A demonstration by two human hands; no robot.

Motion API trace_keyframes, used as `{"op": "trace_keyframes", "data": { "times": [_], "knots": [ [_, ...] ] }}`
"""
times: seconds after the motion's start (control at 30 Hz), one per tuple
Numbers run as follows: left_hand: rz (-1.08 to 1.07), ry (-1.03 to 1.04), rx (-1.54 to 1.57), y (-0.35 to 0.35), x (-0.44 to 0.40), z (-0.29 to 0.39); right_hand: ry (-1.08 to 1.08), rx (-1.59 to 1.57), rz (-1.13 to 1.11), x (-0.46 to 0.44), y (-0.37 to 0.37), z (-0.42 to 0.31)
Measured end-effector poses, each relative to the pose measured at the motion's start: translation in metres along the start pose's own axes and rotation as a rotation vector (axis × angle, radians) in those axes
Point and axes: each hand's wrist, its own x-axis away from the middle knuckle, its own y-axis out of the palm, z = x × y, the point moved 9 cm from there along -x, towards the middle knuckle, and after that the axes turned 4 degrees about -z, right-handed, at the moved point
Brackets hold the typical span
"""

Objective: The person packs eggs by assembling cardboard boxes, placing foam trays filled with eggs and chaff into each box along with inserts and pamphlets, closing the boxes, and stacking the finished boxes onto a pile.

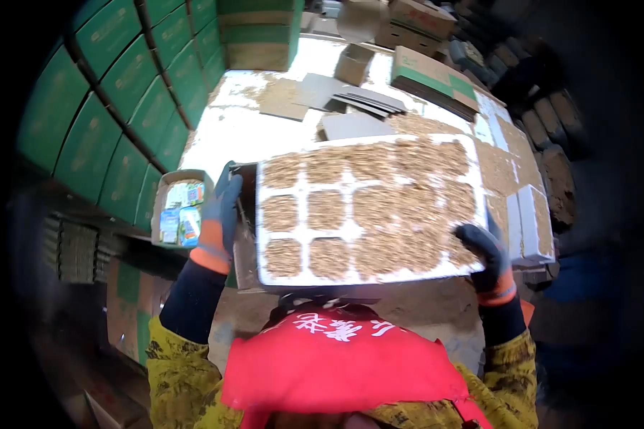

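A white foam tray with square pockets full of brown husk-like material is held up in front of my body. My right hand, in a dark glove with an orange cuff, grips its right edge near the lower corner. On the other side my left hand, gloved the same way, is closed on the side of an open cardboard box at the tray's left end. The husks lie heaped over the dividers on the tray's right part. My left fingertips are partly hidden.
Stacked green boxes stand at the left. A small carton holds colourful packets. Grey sheets, a green and brown carton and white foam pieces lie beyond and right of the tray.
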Motion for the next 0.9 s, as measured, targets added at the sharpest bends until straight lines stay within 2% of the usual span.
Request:
{"op": "trace_keyframes", "data": {
  "times": [0.07,0.1,0.13,0.2,0.27,0.3,0.33,0.37,0.4,0.43,0.47,0.53,0.57,0.6,0.67,0.7,0.73,0.77,0.8,0.83,0.87,0.9],
  "knots": [
    [-0.166,0.023,0.498,0.013,-0.008,-0.013,0.062,-0.168,-0.014,-0.013,0.041,-0.013],
    [-0.212,-0.102,0.794,0.023,-0.003,-0.008,0.093,-0.205,-0.02,-0.02,0.053,-0.006],
    [-0.152,-0.219,0.925,0.024,-0.001,-0.029,0.114,-0.248,-0.021,-0.028,0.06,0.007],
    [-0.143,-0.061,0.579,0.012,-0.008,-0.021,0.131,-0.247,-0.128,-0.05,0.072,0.028],
    [-0.09,0.109,0.252,-0.002,-0.01,-0.011,0.032,-0.125,-0.2,-0.062,0.074,0.025],
    [-0.071,0.247,-0.127,-0.007,-0.008,0.0,0.026,0.091,-0.237,-0.071,0.073,0.031],
    [-0.061,0.261,-0.281,-0.011,-0.009,-0.012,0.025,0.31,-0.275,-0.078,0.07,0.036],
    [-0.048,0.275,-0.434,-0.014,-0.009,-0.023,0.152,0.609,-0.345,-0.069,0.072,0.021],
    [-0.068,0.157,-0.371,-0.016,-0.014,-0.046,0.062,0.846,-0.41,-0.078,0.071,0.033],
    [-0.082,0.217,-0.349,-0.01,-0.007,-0.018,0.125,1.039,-0.446,-0.079,0.075,0.038],
    [-0.024,0.449,-0.717,-0.006,-0.004,-0.02,0.196,1.228,-0.479,-0.079,0.077,0.044],
    [0.138,0.32,-0.833,-0.012,-0.005,-0.026,0.027,1.384,-0.414,-0.084,0.084,0.041],
    [0.219,0.251,-0.889,-0.018,-0.006,-0.025,-0.028,1.449,-0.461,-0.084,0.093,0.045],
    [0.184,0.228,-0.81,-0.022,-0.006,-0.023,-0.086,1.515,-0.512,-0.083,0.102,0.052],
    [0.125,0.175,-0.652,-0.03,-0.005,-0.019,-0.133,1.691,-0.411,-0.081,0.11,0.067],
    [0.099,0.234,-0.645,-0.028,-0.003,-0.017,-0.156,1.641,-0.422,-0.075,0.105,0.061],
    [0.041,0.105,-0.569,-0.034,-0.012,-0.027,-0.118,1.504,-0.456,-0.068,0.096,0.062],
    [-0.007,-0.026,-0.501,-0.039,-0.019,-0.037,-0.268,1.324,-0.337,-0.06,0.089,0.045],
    [-0.007,-0.039,-0.431,-0.049,-0.026,-0.058,-0.413,1.14,-0.225,-0.049,0.073,0.029],
    [-0.02,-0.034,-0.348,-0.064,-0.034,-0.091,-0.669,0.918,-0.044,-0.03,0.034,0.01],
    [-0.039,-0.004,-0.264,-0.085,-0.044,-0.128,-0.761,0.823,0.302,-0.025,-0.034,0.014],
    [-0.052,0.026,-0.205,-0.104,-0.054,-0.159,-0.464,0.511,0.458,-0.016,-0.115,0.021]
  ]
}}
